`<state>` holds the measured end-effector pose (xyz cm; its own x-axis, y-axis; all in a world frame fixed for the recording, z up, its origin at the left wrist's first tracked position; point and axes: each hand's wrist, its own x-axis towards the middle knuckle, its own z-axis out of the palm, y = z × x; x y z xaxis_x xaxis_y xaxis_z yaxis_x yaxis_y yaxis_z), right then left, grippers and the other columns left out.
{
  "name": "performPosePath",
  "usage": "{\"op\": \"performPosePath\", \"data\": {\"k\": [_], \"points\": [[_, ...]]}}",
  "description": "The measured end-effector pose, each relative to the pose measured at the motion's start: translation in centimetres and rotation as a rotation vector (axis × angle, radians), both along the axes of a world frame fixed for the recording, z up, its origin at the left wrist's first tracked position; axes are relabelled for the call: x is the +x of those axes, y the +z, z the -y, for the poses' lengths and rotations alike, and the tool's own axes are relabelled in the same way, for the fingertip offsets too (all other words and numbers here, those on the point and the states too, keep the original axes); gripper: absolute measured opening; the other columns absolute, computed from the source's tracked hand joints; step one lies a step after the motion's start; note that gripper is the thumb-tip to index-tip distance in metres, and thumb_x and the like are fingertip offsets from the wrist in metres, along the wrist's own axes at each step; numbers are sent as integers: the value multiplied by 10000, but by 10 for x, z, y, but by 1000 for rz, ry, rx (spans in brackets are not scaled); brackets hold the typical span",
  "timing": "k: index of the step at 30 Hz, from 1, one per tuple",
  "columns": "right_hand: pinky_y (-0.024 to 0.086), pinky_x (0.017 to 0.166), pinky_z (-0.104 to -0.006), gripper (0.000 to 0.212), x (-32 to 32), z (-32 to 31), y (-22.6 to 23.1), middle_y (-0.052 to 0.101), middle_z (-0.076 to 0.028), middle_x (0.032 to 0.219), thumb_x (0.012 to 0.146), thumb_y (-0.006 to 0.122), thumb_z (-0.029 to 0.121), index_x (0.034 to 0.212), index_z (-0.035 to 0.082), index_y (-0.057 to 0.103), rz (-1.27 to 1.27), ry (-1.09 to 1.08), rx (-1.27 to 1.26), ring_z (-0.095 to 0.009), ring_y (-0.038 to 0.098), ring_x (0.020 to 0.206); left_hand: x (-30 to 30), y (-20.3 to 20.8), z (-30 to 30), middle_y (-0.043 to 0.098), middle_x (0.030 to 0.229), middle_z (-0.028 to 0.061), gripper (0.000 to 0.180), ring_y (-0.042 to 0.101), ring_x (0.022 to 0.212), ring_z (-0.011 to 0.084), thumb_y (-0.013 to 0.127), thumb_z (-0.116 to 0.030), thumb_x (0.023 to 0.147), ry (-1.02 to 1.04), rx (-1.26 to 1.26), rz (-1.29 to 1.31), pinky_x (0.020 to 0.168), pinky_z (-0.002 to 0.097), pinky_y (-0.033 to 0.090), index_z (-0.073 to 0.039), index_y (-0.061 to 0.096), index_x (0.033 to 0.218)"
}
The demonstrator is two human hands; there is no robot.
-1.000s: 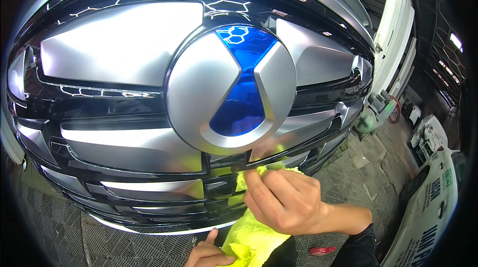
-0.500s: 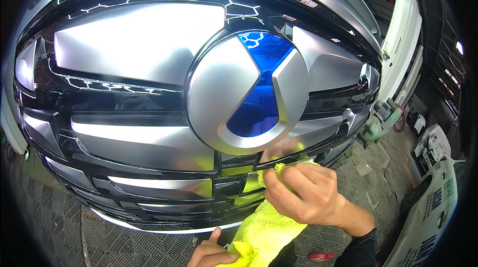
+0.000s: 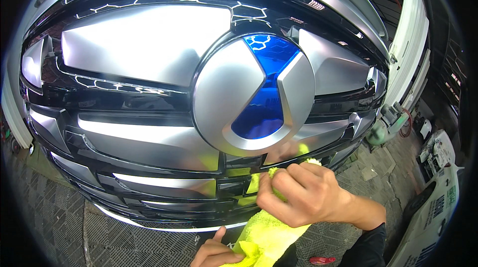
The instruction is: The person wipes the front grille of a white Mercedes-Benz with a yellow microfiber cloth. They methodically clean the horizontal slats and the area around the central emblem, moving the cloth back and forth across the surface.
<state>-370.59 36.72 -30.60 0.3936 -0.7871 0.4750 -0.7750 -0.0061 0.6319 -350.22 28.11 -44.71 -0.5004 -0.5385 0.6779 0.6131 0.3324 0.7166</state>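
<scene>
A yellow-green microfiber cloth [image 3: 266, 237] hangs between my two hands in front of a car's front grille [image 3: 149, 145]. With bent fingers my right hand [image 3: 303, 195] grips the upper part of the cloth at the lower grille bars, just below the round emblem. That silver emblem [image 3: 214, 92] has a blue centre and sits in the middle of the grille. Lower down, my left hand [image 3: 216, 254] holds the cloth's lower end near the bottom edge of the view, its thumb pointing up. Where the right fingertips meet the grille is partly hidden by the hand.
Patterned floor tiles [image 3: 119, 242] lie below the bumper. A small red object [image 3: 322, 260] is on the floor near my right forearm. To the right stand a green compressor-like machine [image 3: 381, 132] and a white vehicle with lettering [image 3: 433, 212].
The view has shifted slightly, so the grille sits a little further right. My right hand stays at the lower bars with the cloth, and the left keeps its hold.
</scene>
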Motion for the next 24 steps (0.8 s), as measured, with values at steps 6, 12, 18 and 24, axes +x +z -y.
{"op": "performPosePath", "data": {"k": [6,12,18,24], "points": [[340,451,-224,177,0,3,-2,466,24,696,694,736,86,861,32,712,-20,23,-41,-80,456,543,-1,2,-2,632,939,178,199,620,840,265,706,76,860,13,-28,10,1180,633,426,48,687,1056],[371,459,-238,178,-13,-17,-15,475,20,701,746,754,79,905,8,724,17,-28,-52,-87,483,559,-2,4,-11,637,943,174,214,625,854,271,708,103,849,40,-59,72,1173,633,437,40,685,1053],[442,472,-264,232,-35,-69,-15,512,14,739,762,756,126,957,7,716,102,-251,-143,-112,556,590,-16,1,-20,654,972,191,222,644,899,295,727,33,856,-33,-75,65,1159,629,452,46,700,1076],[457,483,-254,219,-19,-46,-30,571,-8,778,790,723,119,959,-19,711,149,-199,-201,-109,587,627,-16,3,-29,649,956,190,223,639,892,295,727,68,835,-25,-66,78,1151,629,462,44,692,1054]]}}
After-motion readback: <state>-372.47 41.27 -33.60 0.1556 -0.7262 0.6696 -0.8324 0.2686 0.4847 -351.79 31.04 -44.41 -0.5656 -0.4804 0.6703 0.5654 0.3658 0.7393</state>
